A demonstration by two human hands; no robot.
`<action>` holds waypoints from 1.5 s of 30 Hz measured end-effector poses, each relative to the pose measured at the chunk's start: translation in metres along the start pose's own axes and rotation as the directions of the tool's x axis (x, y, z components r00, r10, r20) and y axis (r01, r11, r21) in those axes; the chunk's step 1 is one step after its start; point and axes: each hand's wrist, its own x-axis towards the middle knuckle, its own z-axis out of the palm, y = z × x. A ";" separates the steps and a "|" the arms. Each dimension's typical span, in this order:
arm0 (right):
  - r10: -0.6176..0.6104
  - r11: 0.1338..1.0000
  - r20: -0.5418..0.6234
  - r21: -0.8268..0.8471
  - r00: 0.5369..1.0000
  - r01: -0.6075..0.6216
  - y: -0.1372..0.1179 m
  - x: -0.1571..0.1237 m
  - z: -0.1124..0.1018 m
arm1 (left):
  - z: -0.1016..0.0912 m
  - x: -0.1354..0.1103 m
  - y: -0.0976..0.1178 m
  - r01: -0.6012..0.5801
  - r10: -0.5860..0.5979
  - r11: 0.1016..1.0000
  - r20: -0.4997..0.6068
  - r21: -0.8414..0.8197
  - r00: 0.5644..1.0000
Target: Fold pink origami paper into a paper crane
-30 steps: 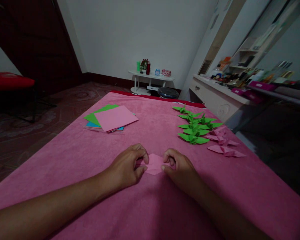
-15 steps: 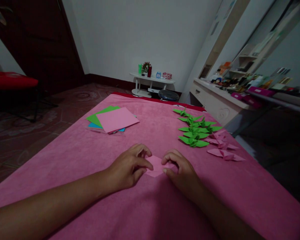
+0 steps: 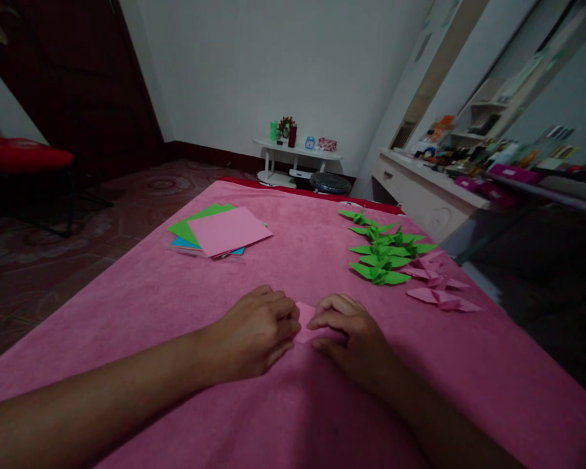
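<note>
A small folded sheet of pink origami paper point(image 3: 305, 315) lies on the pink cloth in front of me, partly hidden by both hands. My left hand point(image 3: 261, 329) is closed over its left side, fingers bunched together at the edge. On the other side my right hand point(image 3: 351, 332) has its fingertips resting on the paper, with the thumb apart from the fingers near the lower edge. Several green paper cranes point(image 3: 379, 274) stand to the right beyond my hands. Pink paper cranes point(image 3: 442, 299) sit beside them, nearer the table's right edge.
A stack of square paper point(image 3: 229, 231), pink on top with green and blue beneath, lies at the left on the pink cloth point(image 3: 141, 319). A low white stand point(image 3: 297, 151) is by the far wall. A cluttered dresser point(image 3: 424, 189) stands right, a red chair point(image 3: 22, 155) left.
My left fingers have closed down over the paper's left side, covering more of it. My right fingertips have shifted slightly left onto the paper, and the thumb has come away from them.
</note>
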 end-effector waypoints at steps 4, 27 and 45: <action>-0.025 0.998 -0.013 -0.051 1.000 0.024 -0.001 0.000 0.002 | 0.011 0.002 0.005 0.002 0.002 0.991 -0.028 0.130 1.000; 0.406 0.767 0.255 0.427 0.878 -0.479 -0.014 0.016 0.004 | 0.016 0.015 -0.011 0.430 -0.411 0.598 0.202 -0.677 0.889; 0.095 0.990 0.062 0.095 0.994 -0.100 -0.006 0.011 0.004 | 0.017 0.010 -0.018 0.288 -0.293 0.789 0.080 -0.543 0.953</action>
